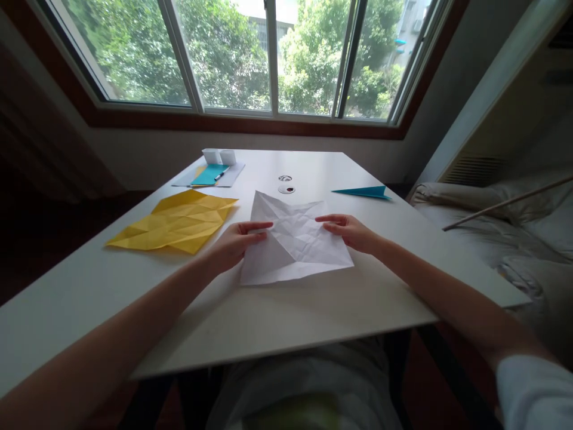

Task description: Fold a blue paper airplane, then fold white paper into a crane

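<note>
A creased sheet of white paper is held between my two hands, above the near part of the table. My left hand pinches its left edge, thumb and fingers on either side. On the opposite edge, my right hand grips the paper the same way. Fold lines cross the sheet, and its corners stick out past my fingers. To the left lies a yellow sheet of paper, also covered in creases and partly raised from the table.
The white table stands before a window. A blue folded paper plane lies at the right. Two small round items lie beyond the white paper. Back left are blue paper, a pen and small white folded boxes.
</note>
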Demonstrator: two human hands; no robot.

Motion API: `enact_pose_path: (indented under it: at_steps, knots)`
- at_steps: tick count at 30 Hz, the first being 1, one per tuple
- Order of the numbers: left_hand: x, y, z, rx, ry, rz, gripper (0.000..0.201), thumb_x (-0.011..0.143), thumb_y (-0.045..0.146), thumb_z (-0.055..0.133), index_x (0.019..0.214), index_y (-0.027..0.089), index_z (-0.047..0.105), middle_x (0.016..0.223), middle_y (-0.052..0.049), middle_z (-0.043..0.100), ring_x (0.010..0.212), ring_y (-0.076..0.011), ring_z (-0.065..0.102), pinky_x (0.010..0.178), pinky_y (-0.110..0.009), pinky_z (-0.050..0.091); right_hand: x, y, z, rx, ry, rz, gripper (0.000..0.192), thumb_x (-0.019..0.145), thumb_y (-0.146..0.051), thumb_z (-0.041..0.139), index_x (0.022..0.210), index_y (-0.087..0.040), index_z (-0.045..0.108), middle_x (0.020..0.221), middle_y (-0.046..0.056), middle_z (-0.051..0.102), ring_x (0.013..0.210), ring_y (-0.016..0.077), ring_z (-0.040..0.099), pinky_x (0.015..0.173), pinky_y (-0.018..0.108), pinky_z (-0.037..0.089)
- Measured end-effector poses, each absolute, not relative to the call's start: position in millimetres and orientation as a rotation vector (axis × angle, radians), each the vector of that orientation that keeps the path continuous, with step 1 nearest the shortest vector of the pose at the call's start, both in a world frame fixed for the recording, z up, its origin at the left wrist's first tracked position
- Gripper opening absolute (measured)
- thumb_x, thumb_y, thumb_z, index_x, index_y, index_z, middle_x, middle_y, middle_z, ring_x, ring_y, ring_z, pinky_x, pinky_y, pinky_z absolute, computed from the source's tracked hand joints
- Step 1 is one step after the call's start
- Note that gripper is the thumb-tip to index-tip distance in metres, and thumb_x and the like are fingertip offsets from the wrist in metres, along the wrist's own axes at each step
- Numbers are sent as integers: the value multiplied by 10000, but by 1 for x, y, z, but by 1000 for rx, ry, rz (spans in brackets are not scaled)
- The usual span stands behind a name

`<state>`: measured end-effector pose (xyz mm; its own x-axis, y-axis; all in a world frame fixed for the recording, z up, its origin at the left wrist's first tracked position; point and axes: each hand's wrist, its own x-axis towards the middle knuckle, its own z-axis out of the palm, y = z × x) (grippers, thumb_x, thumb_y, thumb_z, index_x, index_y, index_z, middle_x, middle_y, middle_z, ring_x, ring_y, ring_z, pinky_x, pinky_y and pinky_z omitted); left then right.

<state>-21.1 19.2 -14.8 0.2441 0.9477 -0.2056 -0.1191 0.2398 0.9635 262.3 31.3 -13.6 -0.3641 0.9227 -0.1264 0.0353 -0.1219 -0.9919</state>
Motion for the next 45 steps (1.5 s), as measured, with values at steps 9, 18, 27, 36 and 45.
enact_pose_path:
  at_steps: [9,18,27,36,45]
  knots:
    - [-19,18,-7,928,1033,1039,364,594,83,727,948,155,690,775,-53,697,600,-133,640,536,-208,535,259,30,-13,-1029,-1326,1566,319,586,-235,767,898,-197,708,902,30,682,755,121,608,729,266,511]
    - [-11,10,-3,973,1038,1031,486,535,158,798,1004,175,671,745,-53,695,608,-155,643,553,-253,540,257,26,-12,-1015,-1513,1538,441,544,-239,793,971,-254,682,949,10,662,780,147,615,695,286,544]
    - [-7,7,-4,1024,1031,1135,501,488,198,827,967,155,688,777,-53,697,642,-138,630,581,-229,508,258,29,-14,-995,-1503,1325,375,549,-274,786,910,-215,701,948,26,669,775,146,615,720,298,524]
    - [-9,8,-9,1210,1083,1295,446,525,268,813,946,172,700,833,-34,684,641,-100,584,575,-201,456,261,28,-9,-972,-1825,985,415,570,-347,764,953,-207,686,1002,49,662,918,215,601,742,320,515]
    - [-8,6,-6,1165,1065,1237,333,508,274,819,803,163,709,702,-18,675,608,-122,590,561,-227,447,258,29,-16,-1024,-1763,961,306,607,-382,736,838,-182,708,831,37,689,759,175,616,665,296,492]
